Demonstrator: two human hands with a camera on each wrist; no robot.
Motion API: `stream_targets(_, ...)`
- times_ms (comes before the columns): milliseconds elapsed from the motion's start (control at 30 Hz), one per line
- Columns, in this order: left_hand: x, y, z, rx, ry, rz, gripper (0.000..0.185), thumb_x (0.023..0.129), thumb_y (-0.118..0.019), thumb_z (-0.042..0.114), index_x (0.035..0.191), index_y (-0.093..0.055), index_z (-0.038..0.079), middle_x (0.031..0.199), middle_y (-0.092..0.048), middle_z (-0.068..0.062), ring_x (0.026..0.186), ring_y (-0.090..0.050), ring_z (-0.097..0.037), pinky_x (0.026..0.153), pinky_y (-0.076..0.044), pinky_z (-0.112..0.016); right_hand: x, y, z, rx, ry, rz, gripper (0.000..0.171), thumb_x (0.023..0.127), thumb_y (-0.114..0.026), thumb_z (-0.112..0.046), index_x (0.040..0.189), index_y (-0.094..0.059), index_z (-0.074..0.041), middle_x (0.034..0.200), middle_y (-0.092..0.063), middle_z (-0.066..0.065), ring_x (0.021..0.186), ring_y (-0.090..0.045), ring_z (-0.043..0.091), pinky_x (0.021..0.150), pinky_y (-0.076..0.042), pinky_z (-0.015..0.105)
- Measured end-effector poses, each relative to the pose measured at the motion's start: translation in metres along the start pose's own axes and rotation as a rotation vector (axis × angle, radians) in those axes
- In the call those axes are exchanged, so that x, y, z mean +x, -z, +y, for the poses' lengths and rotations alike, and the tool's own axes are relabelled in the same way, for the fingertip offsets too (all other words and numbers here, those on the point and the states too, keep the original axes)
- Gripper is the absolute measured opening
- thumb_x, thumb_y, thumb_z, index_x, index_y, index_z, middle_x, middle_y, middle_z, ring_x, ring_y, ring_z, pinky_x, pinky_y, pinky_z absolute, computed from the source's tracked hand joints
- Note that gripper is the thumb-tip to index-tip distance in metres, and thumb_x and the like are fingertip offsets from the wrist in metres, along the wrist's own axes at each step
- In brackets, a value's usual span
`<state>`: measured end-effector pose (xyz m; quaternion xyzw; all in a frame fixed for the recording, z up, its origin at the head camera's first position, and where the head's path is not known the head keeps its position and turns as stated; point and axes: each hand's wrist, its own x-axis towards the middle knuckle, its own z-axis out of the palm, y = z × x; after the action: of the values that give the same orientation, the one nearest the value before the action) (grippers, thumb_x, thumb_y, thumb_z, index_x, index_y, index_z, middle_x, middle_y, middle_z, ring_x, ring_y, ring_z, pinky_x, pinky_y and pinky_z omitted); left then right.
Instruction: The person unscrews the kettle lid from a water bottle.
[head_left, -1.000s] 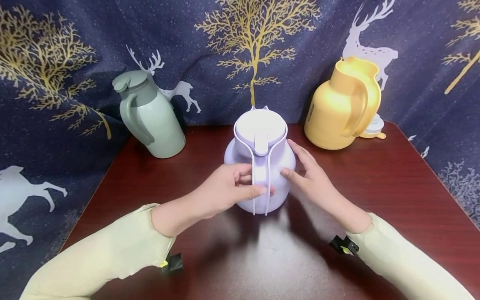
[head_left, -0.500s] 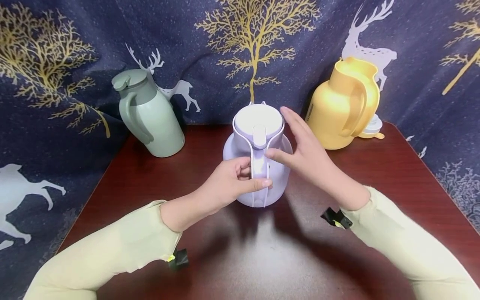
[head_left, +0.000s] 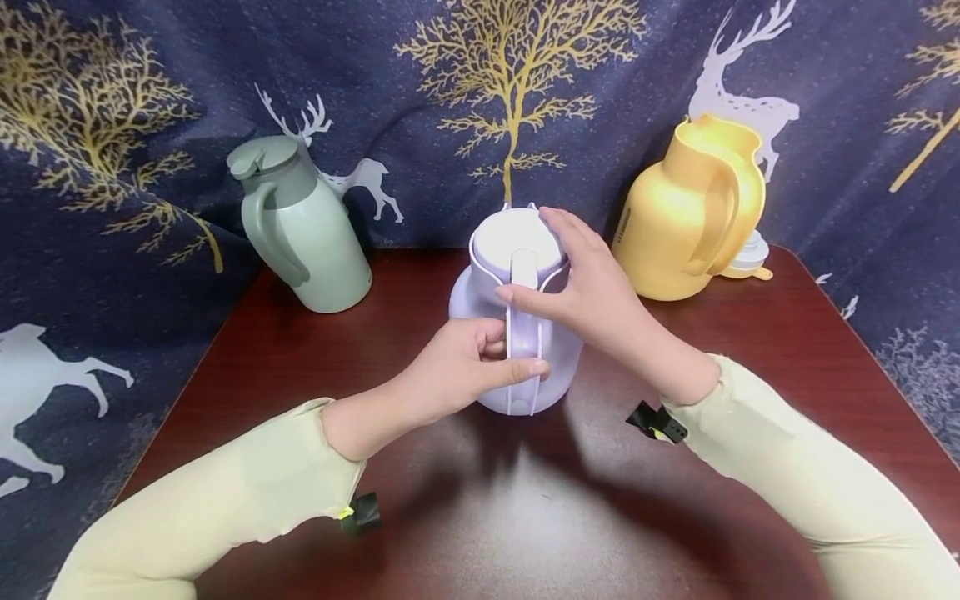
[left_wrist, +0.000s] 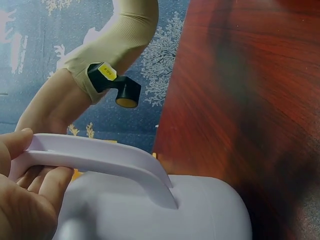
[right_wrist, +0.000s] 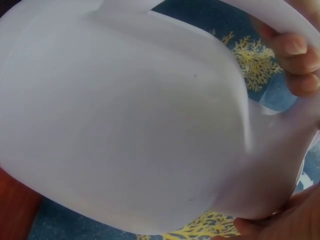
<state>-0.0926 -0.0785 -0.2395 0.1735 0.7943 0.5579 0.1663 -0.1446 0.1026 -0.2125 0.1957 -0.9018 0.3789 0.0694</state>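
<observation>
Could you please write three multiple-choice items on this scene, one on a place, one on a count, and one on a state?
1. Where is the green jug?
A. back left of the table
B. front right
C. on the floor

2. How many jugs stand on the table?
A. one
B. two
C. three

3. What does the left hand do?
A. lies flat on the table
B. grips the purple jug by its handle
C. holds the yellow jug

Answers: 1 A, it stands by the curtain at left; 2 C, green, purple, yellow; 3 B, fingers curl round the handle.

No readable text, labels or numbers.
</observation>
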Motion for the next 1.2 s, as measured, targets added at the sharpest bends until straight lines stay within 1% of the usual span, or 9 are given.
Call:
stream_targets(133, -0.0023, 0.0016, 0.0018, -0.003, -0.003, -0.009, 0.03, 0.089, -0.073, 0.018, 0.115, -0.068, 0.003, 0.103, -0.077, -0.009, 0.092, -0.069, -0.005, 0.083, -0.057, -0.026, 0.0003, -0.0026, 0.0022, 0.014, 0.008, 0.015, 0.091, 0.078, -0.08, -0.04, 0.151, -0.037, -0.006, 0.157, -0.039, 0.011, 0.146, -0.033, 0.028, 0.122, -0.027, 0.047)
stream_targets(267, -0.0015, 0.0013, 0.0015, -0.03, -0.011, -0.015, 0.032, 0.09, -0.072, 0.016, 0.118, -0.067, 0.003, 0.106, -0.077, -0.011, 0.094, -0.07, -0.007, 0.085, -0.057, -0.027, 0.0008, -0.0019, 0.0032, 0.01, 0.005, 0.022, 0.091, 0.078, -0.08, -0.04, 0.151, -0.037, -0.006, 0.157, -0.039, 0.011, 0.146, -0.033, 0.028, 0.122, -0.027, 0.047)
stream_targets(500, -0.001, 0.0003, 0.0008, -0.055, -0.021, 0.002, 0.03, 0.089, -0.072, 0.015, 0.116, -0.067, 0.002, 0.107, -0.076, -0.012, 0.094, -0.071, -0.007, 0.085, -0.058, -0.028, 0.0022, -0.0006, 0.0016, 0.002, 0.007, 0.019, 0.09, 0.079, -0.079, -0.04, 0.151, -0.037, -0.004, 0.157, -0.038, 0.012, 0.147, -0.031, 0.028, 0.123, -0.025, 0.047)
stream_targets(633, 0.0002, -0.0007, -0.0018, -0.068, -0.019, -0.007, 0.03, 0.089, -0.072, 0.014, 0.116, -0.067, 0.001, 0.106, -0.076, -0.013, 0.093, -0.071, -0.007, 0.084, -0.058, -0.028, 0.0011, -0.0012, 0.0016, 0.006, 0.0, 0.018, 0.091, 0.079, -0.08, -0.039, 0.151, -0.037, -0.004, 0.158, -0.037, 0.011, 0.148, -0.031, 0.027, 0.123, -0.025, 0.046)
stream_targets(867, 0.0005, -0.0015, -0.0033, -0.052, -0.037, -0.019, 0.029, 0.09, -0.071, 0.013, 0.115, -0.067, 0.0, 0.104, -0.077, -0.013, 0.09, -0.07, -0.003, 0.083, -0.058, -0.027, -0.001, -0.0027, 0.0026, 0.011, -0.001, 0.022, 0.089, 0.079, -0.08, -0.038, 0.15, -0.037, -0.005, 0.158, -0.037, 0.011, 0.148, -0.031, 0.026, 0.123, -0.025, 0.046)
stream_targets(1200, 0.0003, 0.0001, -0.0012, -0.027, -0.021, -0.022, 0.028, 0.09, -0.071, 0.016, 0.115, -0.067, 0.002, 0.103, -0.077, -0.011, 0.091, -0.069, -0.003, 0.083, -0.056, -0.025, -0.0005, -0.0038, 0.0039, 0.003, 0.011, 0.03, 0.087, 0.079, -0.079, -0.038, 0.149, -0.039, -0.005, 0.157, -0.038, 0.011, 0.147, -0.032, 0.028, 0.122, -0.026, 0.047)
